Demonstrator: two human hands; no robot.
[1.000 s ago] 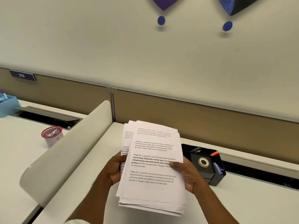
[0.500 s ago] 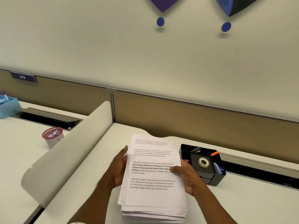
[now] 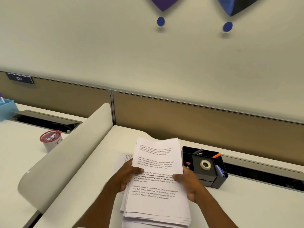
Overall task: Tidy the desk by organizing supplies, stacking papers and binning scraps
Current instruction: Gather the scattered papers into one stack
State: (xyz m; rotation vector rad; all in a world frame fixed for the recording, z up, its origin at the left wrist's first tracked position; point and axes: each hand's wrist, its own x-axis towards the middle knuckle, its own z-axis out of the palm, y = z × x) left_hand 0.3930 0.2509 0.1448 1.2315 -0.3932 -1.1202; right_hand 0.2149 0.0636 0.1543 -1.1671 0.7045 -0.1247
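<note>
Pressed the left thumb point(image 3: 138, 170) down on the top page of the stack of printed sheets point(image 3: 156, 195), at its left edge, with the other left fingers tucked underneath, out of sight. Pressed the right thumb point(image 3: 177, 176) on the same page at the stack's right edge, with the remaining fingers likewise hidden below. Gripped the stack so from both sides, left hand point(image 3: 125, 178) and right hand point(image 3: 190, 186) about level with each other. Held the stack lengthwise over the white desk point(image 3: 255, 206), sheet edges unevenly fanned at the near end; could not tell whether that end touched the desk. Noted one loose printed sheet point(image 3: 125, 159) flat on the desk just left of the stack, partly under the left hand. Noted, just right of the stack, a black desk organizer point(image 3: 208, 182) holding a tape roll point(image 3: 205, 165), an orange marker point(image 3: 216, 155) and a blue pen point(image 3: 219, 170). Noted, well left of the stack, a curved divider point(image 3: 65, 162) and, beyond it, a red-rimmed cup point(image 3: 51, 139).
</note>
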